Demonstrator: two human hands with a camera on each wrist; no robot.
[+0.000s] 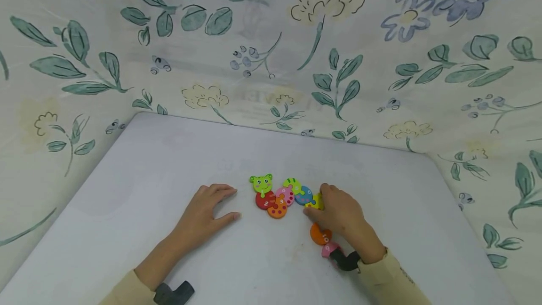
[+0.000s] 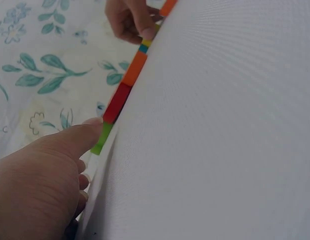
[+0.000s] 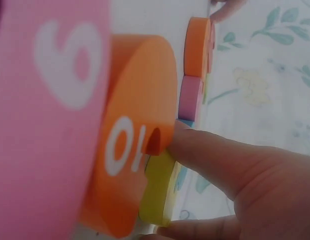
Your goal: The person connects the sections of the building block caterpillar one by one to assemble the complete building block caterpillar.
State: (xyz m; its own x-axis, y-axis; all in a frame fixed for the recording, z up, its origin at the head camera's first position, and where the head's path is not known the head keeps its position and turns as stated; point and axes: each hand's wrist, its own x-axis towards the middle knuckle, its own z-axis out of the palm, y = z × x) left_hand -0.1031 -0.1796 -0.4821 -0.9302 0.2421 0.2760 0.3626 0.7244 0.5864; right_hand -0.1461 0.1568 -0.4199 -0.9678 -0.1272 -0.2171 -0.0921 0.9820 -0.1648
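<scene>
A chain of joined puzzle pieces runs from a green face piece (image 1: 261, 184) through a red 2 (image 1: 263, 200), orange 3 (image 1: 277, 208), pink 4 (image 1: 286, 196), green striped piece (image 1: 292, 185) and blue piece (image 1: 303, 195). At its right end, the right hand (image 1: 342, 211) pinches a yellow piece (image 1: 314, 202) (image 3: 159, 192) between thumb and fingers. The left hand (image 1: 206, 215) rests left of the chain, fingers and thumb apart, holding nothing. Nearer the right forearm lie an orange 10 (image 1: 320, 234) (image 3: 127, 150) and a pink 9 (image 1: 330, 249).
The pieces lie on a white table (image 1: 178, 154) against a floral-patterned cloth (image 1: 262, 27). Black wrist straps (image 1: 173, 293) show at both sleeves; the right one overlaps the pink 9 in the head view.
</scene>
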